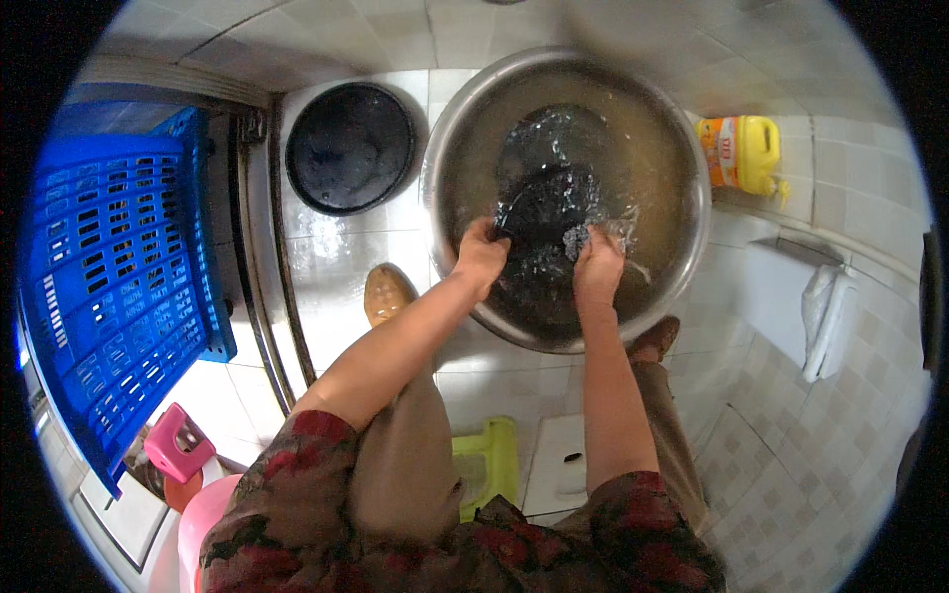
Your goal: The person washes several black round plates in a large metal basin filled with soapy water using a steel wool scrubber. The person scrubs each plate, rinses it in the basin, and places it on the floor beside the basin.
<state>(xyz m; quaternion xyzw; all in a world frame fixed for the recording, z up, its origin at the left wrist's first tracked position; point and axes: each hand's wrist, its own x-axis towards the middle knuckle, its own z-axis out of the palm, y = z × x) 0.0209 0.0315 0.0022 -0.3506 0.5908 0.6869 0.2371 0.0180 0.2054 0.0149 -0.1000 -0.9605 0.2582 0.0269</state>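
Observation:
A large round metal basin (pixel 567 345) holds murky water with dark round objects under the surface; their exact kind is hard to tell. My left hand (pixel 485 256) grips the edge of a dark round object (pixel 530 230) at the basin's left side. In my right hand (pixel 599 263) is a grey mesh scrubber (pixel 576 241), held over the dark object, with water splashing around it. A round black tray (pixel 350 148) lies on the floor tiles left of the basin, apart from both hands.
Right of the basin lies a yellow plastic jug (pixel 756 156). A blue plastic basket (pixel 126 244) stands at the left beyond a door track (pixel 278 296). A green stool (pixel 500 459) is below me, a pink stool (pixel 174 445) at lower left. A white box-like fixture (pixel 778 296) is on the right wall.

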